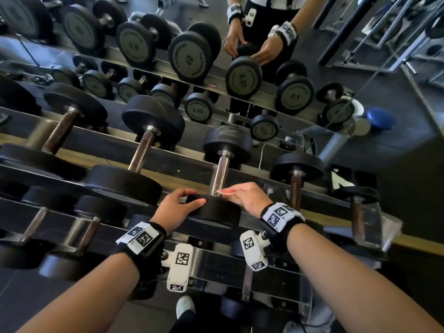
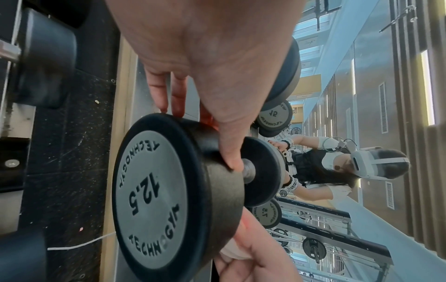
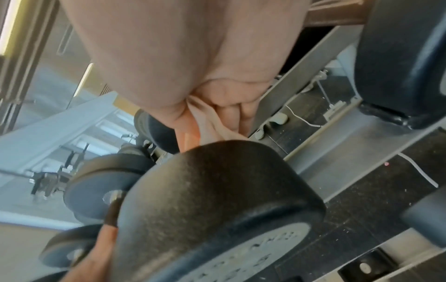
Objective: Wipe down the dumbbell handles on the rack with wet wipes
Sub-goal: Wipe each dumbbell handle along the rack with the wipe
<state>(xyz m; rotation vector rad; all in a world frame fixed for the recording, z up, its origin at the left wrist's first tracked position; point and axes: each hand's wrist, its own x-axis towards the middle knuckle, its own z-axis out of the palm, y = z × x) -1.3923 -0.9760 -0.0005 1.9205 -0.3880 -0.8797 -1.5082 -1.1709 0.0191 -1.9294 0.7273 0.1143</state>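
A black 12.5 dumbbell (image 1: 213, 211) lies on the rack's upper tier (image 1: 312, 213), straight ahead of me. Its metal handle (image 1: 219, 175) points away toward the mirror. My left hand (image 1: 189, 197) grips the rim of the near head, thumb on top and fingers over the far edge. The left wrist view shows this head's grey face (image 2: 154, 192) and my left hand (image 2: 205, 133) around it. My right hand (image 1: 236, 194) holds a crumpled pale wet wipe (image 1: 225, 192) against the near end of the handle. In the right wrist view the wipe (image 3: 210, 124) is bunched under my fingers (image 3: 231, 112), just above the head (image 3: 217, 200).
Heavier dumbbells (image 1: 134, 162) lie close on the left and a lighter one (image 1: 296, 179) on the right. More dumbbells (image 1: 81, 239) fill the lower tier. A mirror (image 1: 312, 68) behind the rack reflects me and the rack. A white cable (image 3: 419, 175) lies on the floor.
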